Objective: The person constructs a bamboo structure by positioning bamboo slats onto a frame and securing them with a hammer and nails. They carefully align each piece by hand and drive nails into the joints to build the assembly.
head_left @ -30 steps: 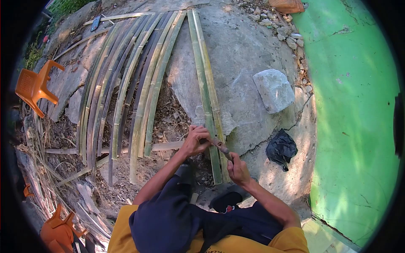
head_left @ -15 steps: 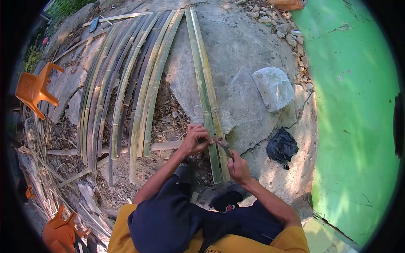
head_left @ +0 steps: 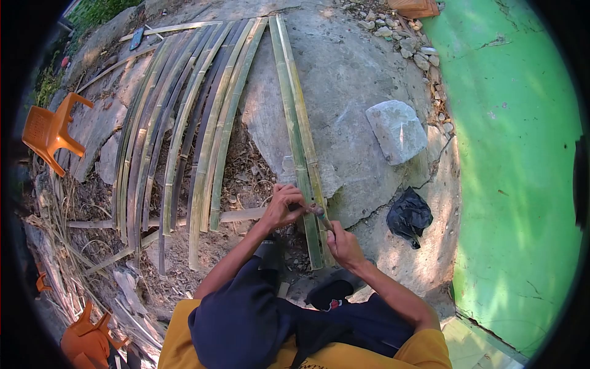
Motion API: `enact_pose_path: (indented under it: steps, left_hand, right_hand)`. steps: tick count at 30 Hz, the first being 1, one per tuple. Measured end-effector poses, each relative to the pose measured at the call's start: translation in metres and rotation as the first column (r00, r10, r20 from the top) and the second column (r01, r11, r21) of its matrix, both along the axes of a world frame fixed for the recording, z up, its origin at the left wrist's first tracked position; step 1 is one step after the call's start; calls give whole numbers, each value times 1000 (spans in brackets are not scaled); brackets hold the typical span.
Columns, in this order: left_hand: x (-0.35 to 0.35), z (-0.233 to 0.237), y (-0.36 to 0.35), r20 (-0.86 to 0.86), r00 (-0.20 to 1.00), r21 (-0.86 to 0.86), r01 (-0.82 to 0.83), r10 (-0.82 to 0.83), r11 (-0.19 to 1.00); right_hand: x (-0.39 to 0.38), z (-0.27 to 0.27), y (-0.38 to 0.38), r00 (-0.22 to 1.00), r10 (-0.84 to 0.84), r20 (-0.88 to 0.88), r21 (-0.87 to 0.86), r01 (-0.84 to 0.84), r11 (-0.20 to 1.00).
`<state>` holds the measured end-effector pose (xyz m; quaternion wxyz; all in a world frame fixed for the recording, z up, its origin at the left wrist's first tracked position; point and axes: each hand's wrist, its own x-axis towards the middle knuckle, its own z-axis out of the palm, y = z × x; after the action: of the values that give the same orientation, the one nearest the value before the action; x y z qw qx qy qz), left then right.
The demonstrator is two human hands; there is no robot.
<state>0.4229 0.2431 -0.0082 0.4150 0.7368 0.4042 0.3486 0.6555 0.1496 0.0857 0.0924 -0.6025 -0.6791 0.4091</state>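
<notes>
My right hand is closed around the handle of a hammer. The hammer's head sits over the near part of two long split bamboo strips: a green one and a yellower one beside it, almost parallel. My left hand reaches in from the left with its fingers pinched together at the green strip, close to the hammer head. Whatever those fingertips hold is too small to make out. Further left, several bamboo strips lie side by side in a row, propped across a crosspiece.
A large pale stone block and a black plastic bag lie right of the strips. Beyond them stands a green wall. An orange plastic chair is at left, another orange chair below it. Cracked concrete and rubble surround everything.
The hammer head has dropped slightly toward me and the left, and my right hand has shifted a little left with it. My left hand stays pinched in nearly the same place.
</notes>
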Motion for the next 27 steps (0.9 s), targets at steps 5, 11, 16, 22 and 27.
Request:
enact_pose_path:
  steps: [5,11,16,22,27]
  left_hand:
    - [2,2,-2,18,1000,-11,-7,7,1000]
    - [2,1,-2,8,1000,-41,1,0,999]
    - [1,-1,-1,9,1000,-12,-6,6,1000]
    - [0,-1,-1,27,1000,17,-9,8,1000]
    - [0,-2,-1,39,999,12,-3,3,1000]
  right_hand:
    - [2,0,3,980,-129,-154,96,145,985]
    - [-15,1,38,926,-343,-157,71,357,931]
    - [-36,-5,63,872,-418,-254,24,437,899]
    - [-44,-10,72,931,-314,-186,81,334,939]
    - [-44,-7,74,940,-310,-145,70,322,944]
